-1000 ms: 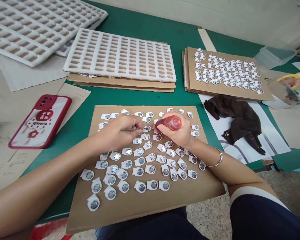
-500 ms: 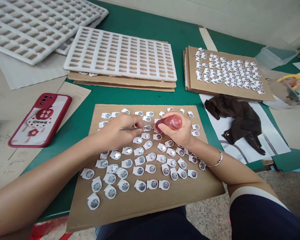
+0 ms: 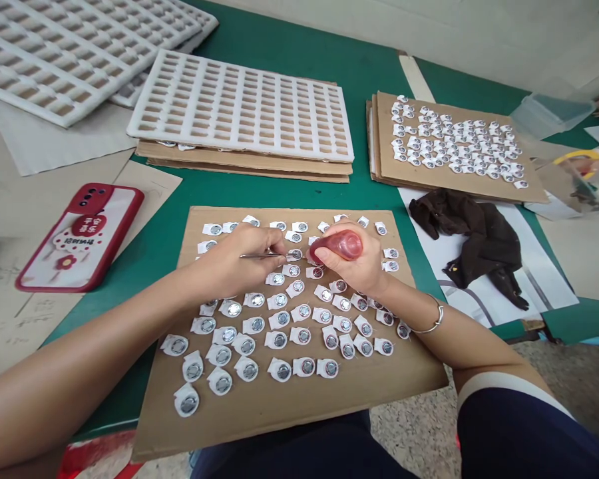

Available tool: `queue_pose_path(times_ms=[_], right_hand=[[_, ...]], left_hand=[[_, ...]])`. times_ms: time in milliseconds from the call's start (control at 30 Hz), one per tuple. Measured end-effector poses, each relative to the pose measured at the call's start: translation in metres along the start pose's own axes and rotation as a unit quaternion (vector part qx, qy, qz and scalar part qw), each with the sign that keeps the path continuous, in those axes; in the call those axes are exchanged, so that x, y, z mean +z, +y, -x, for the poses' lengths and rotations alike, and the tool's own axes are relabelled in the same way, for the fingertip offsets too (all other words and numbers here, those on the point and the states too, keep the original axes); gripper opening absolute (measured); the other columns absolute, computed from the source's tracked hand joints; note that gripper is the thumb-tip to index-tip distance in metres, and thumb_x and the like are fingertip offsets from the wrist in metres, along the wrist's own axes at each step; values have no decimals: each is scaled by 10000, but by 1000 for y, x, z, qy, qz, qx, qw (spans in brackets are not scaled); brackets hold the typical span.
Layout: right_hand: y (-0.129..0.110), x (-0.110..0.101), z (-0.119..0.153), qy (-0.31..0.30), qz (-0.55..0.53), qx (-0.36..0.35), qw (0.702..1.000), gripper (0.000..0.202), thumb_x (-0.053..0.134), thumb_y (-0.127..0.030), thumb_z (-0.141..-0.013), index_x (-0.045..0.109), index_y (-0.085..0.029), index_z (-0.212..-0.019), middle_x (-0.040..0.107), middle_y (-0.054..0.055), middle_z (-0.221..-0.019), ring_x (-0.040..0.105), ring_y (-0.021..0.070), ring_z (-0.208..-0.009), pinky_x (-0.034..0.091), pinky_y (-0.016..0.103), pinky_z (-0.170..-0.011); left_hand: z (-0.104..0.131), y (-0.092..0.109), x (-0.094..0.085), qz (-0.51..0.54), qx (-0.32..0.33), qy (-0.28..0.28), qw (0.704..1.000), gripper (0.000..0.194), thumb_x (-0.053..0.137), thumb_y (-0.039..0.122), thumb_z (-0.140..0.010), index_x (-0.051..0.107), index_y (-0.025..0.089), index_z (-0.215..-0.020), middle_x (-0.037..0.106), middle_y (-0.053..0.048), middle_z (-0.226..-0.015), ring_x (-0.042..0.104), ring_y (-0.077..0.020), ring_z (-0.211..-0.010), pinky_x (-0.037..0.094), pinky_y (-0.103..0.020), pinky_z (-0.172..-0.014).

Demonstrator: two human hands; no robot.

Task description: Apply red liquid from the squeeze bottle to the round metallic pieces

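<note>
Pinched in the fingers of my left hand point(image 3: 239, 261) is a thin pair of metal tweezers point(image 3: 253, 256), its tip at a small round silver part on a white tab point(image 3: 294, 255). My right hand point(image 3: 362, 263) is wrapped round a red translucent squeeze bottle point(image 3: 345, 245). The bottle lies tilted, its narrow end pointing left toward the same part; whether it touches cannot be made out. Many like parts lie in loose rows on a brown cardboard sheet point(image 3: 259, 416) beneath both hands. Some of them are hidden under my hands and right forearm.
Beyond the sheet, a white slotted foam tray point(image 3: 239, 148) rests on stacked cardboard. A red-cased phone point(image 3: 80, 239) lies left. At the right are another cardboard stack point(image 3: 409, 174) bearing similar parts, a dark cloth point(image 3: 472, 229) and a clear plastic box point(image 3: 549, 114). Larger foam trays point(image 3: 64, 110) stand back left.
Almost nothing differs. Both hands keep their places with the tweezers and the red bottle, and the whole view has shifted only very slightly.
</note>
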State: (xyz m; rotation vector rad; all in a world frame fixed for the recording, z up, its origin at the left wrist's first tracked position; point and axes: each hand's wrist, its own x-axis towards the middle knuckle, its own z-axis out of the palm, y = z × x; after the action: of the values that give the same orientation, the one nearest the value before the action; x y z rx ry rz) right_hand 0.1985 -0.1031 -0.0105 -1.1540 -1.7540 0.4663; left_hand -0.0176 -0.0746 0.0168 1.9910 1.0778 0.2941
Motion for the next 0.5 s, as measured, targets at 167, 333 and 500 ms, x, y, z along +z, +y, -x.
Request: queue_pose_path(times_ms=[167, 333, 500], right_hand=[[0, 1, 2, -4, -7, 8, 1000, 206, 714, -287, -672, 580, -219, -814, 627, -13, -756, 604, 126, -727, 518, 281, -692], [0, 3, 2, -9, -16, 10, 1000, 221, 722, -282, -665, 584, -217, -824, 623, -8, -760, 602, 126, -733, 514, 282, -692], [1, 4, 2, -11, -26, 5, 1000, 223, 724, -271, -662, 585, -223, -830, 622, -8, -762, 598, 132, -742, 510, 293, -696]], left_hand=[[1, 0, 0, -8, 2, 1, 1000, 97, 509, 252, -799, 573, 190, -761, 562, 32, -619, 482, -90, -551, 340, -230, -505], [1, -3, 1, -6, 2, -3, 1000, 103, 502, 262, -813, 568, 195, -771, 562, 35, -624, 464, -79, -523, 334, -218, -482], [1, -3, 1, -1, 6, 4, 1000, 94, 508, 248, -808, 570, 187, -773, 559, 35, -612, 463, -76, -513, 330, -207, -470]])
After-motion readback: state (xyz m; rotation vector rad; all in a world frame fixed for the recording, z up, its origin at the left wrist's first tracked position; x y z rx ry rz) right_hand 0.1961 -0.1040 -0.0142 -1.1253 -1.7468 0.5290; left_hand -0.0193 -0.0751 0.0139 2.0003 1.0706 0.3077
